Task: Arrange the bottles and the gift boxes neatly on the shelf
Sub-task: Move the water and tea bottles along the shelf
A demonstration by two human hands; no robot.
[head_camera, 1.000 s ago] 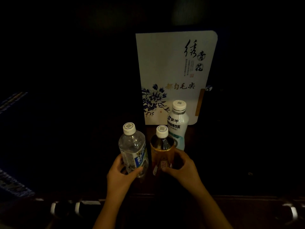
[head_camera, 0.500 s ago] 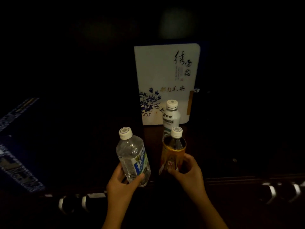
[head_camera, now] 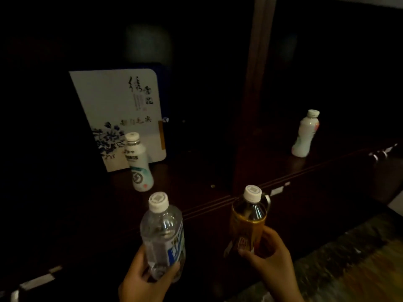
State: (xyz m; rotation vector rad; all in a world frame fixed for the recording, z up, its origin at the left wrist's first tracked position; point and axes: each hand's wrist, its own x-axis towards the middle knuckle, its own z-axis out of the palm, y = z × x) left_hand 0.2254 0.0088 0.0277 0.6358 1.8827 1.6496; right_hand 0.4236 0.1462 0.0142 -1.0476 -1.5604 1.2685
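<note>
**Now, a bottle in each hand at the dark shelf**

The left hand (head_camera: 144, 277) grips a clear water bottle (head_camera: 162, 236) near its base; the right hand (head_camera: 270, 256) wraps the amber tea bottle (head_camera: 248, 223). Both are held in front of the shelf (head_camera: 196, 171), where a white milk bottle (head_camera: 138, 162) stands before the white gift box (head_camera: 117, 105). Another white bottle (head_camera: 306, 134) stands far right.

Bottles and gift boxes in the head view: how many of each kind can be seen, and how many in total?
White bottles: 2, one before the gift box, one at far right.
Clear bottle: 1, in the left hand.
Amber bottle: 1, in the right hand.
Gift box: 1.
Total: 5.
</note>
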